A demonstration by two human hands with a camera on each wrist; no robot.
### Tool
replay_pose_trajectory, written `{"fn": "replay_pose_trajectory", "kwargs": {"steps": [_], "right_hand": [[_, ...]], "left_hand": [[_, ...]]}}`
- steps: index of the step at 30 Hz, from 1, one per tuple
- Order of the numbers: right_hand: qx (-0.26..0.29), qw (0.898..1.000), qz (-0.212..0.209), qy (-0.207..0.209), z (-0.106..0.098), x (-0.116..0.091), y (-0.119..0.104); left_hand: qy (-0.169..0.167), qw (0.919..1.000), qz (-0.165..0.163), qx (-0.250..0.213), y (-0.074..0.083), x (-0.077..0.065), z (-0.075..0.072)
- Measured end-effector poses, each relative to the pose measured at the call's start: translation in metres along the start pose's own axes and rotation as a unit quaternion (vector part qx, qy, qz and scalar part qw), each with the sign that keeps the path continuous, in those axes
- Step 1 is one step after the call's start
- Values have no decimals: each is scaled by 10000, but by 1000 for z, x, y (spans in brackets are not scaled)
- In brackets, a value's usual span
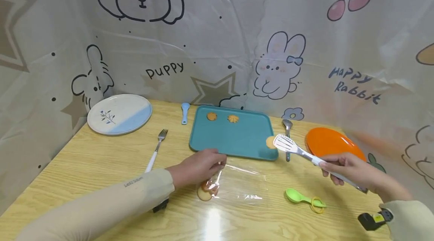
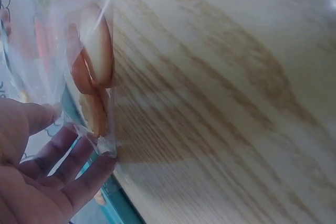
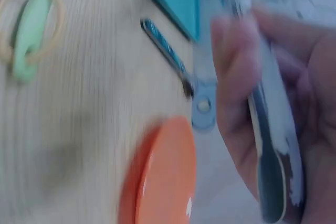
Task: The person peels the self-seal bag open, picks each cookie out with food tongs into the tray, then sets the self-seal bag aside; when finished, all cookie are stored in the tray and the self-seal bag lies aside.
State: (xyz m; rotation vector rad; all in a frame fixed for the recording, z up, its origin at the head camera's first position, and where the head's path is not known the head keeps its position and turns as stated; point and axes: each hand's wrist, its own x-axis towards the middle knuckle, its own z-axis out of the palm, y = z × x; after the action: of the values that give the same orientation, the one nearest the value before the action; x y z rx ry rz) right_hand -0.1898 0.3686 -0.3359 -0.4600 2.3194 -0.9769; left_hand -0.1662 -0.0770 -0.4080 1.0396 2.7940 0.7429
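A clear plastic bag point(image 1: 242, 186) lies on the table in front of the tray, with several cookies point(image 2: 94, 61) inside at its left end. My left hand point(image 1: 203, 165) holds the bag's edge between thumb and fingers. Slotted metal tongs point(image 1: 301, 152) with a white handle are gripped in my right hand point(image 1: 350, 169). At their tip is a round pale cookie point(image 1: 270, 142), over the right edge of the teal tray point(image 1: 234, 139). A round cookie point(image 1: 211, 116) and a flower-shaped cookie point(image 1: 233, 119) lie near the tray's back edge.
A white-and-blue plate point(image 1: 118, 115) stands back left, an orange plate point(image 1: 333, 145) at right. Around the tray lie a fork point(image 1: 157, 150), a blue spoon point(image 1: 184, 113) and a metal spoon point(image 1: 287, 126). A green spoon point(image 1: 296, 196) with a yellow ring point(image 1: 317, 205) lies front right.
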Motion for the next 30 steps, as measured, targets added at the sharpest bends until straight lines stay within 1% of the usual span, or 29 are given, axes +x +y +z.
{"fn": "replay_pose_trajectory", "kwargs": {"steps": [1,4,6,7,9,11,14,17,19,21,23,25,30], "right_hand": [[-105,9996,86,229,2,7,-4],[-386,9959,156,807,11,31,-17],[-839,9891,113,1203,16,47,-26],[-1146,9833,98,1409,18,55,-31],[-1830,9665,88,1796,22,70,-39],[-2569,9429,179,2111,25,84,-46],[-3427,9093,282,2342,30,101,-51],[-4107,8751,159,2555,36,112,-50],[-4460,8530,12,2710,39,117,-47],[-4714,8348,-98,2843,43,121,-44],[-4874,8238,-132,2891,46,124,-42],[-5002,8155,-170,2908,48,126,-42],[-5200,8035,-249,2888,53,125,-47]], "left_hand": [[-1,10000,-11,-23,0,0,0],[-1,10000,-18,-61,0,0,0],[27,10000,27,-38,0,0,1],[46,10000,55,-28,0,0,1],[81,9999,105,14,0,0,2],[83,9999,119,20,0,0,1],[50,10000,60,13,1,0,0],[15,10000,17,9,1,0,0],[-7,10000,1,8,2,0,0],[-30,10000,-21,16,3,0,1],[-46,10000,-35,13,3,0,1],[-49,10000,-51,31,3,0,1],[-33,10000,-43,47,1,1,0]]}}
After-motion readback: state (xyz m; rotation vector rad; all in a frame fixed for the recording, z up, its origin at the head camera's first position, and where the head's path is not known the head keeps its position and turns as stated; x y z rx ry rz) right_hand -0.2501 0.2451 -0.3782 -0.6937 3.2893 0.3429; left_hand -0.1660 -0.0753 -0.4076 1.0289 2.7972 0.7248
